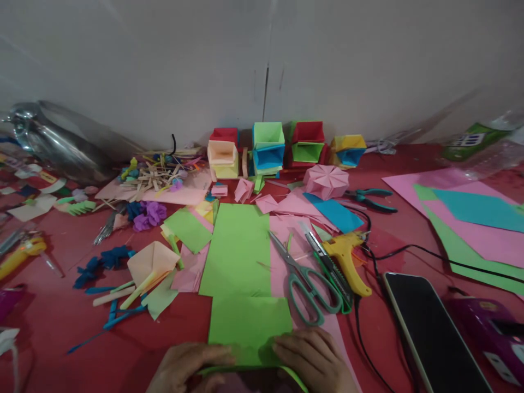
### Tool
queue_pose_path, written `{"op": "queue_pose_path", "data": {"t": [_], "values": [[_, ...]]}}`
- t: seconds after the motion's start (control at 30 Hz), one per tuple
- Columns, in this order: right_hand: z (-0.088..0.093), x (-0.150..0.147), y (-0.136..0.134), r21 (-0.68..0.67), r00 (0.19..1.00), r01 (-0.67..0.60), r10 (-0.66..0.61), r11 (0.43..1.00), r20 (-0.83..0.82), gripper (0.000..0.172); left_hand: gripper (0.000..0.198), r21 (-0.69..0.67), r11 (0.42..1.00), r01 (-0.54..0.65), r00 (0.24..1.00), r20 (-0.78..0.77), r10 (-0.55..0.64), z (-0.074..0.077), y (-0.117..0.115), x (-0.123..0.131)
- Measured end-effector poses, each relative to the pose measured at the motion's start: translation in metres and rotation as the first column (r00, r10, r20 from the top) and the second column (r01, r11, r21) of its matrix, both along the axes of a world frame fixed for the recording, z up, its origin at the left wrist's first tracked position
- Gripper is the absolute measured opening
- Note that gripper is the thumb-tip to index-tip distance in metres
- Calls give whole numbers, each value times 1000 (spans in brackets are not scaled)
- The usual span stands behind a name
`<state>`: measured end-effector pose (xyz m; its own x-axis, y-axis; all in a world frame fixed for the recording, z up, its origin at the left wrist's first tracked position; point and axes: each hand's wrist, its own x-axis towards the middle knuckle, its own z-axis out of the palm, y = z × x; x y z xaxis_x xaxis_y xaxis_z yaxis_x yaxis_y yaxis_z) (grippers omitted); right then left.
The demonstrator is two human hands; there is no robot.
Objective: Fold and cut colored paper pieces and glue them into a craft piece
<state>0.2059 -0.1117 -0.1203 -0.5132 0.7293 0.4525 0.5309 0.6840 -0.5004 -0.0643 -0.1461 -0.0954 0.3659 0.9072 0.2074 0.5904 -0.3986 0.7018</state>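
A bright green sheet of paper point(249, 322) lies at the bottom centre, its near edge bent up into a curved strip. My left hand point(186, 367) grips the left end of that edge, fingers over the paper. At the right end, my right hand point(314, 358) presses its fingers on the sheet, its thumb hidden. Beyond is a larger green sheet point(237, 248) on pink paper point(282, 234). Scissors with grey-green handles point(309, 289) lie near my right hand, beside a box cutter point(329, 265) and a yellow glue gun point(346, 256).
Folded paper boxes point(268, 147) stand along the wall. Crumpled paper flowers point(149, 214), rolled blue sticks point(112, 314) and a steel jug point(57, 139) are left. Right lie a phone point(434, 333), pliers point(374, 199), black cables point(370, 262), coloured sheets point(483, 240) and a plastic bottle point(478, 142).
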Motion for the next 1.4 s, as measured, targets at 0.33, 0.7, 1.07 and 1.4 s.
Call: {"op": "queue_pose_path", "data": {"t": [0.33,0.7,1.07,1.4], "values": [[13,-10,-6,-98,963,252,-240,963,121,36,64,-337,890,-307,929,97,358,-21,-12,20],[14,-24,8,133,858,369,-392,920,332,50,31,432,846,313,840,-541,-35,-19,-1,38],[20,-19,9,93,879,305,-318,948,355,34,30,443,842,309,826,-564,-6,-18,-2,38],[19,-2,5,20,937,106,-106,994,333,39,29,429,858,281,829,-559,8,-17,-2,40]]}}
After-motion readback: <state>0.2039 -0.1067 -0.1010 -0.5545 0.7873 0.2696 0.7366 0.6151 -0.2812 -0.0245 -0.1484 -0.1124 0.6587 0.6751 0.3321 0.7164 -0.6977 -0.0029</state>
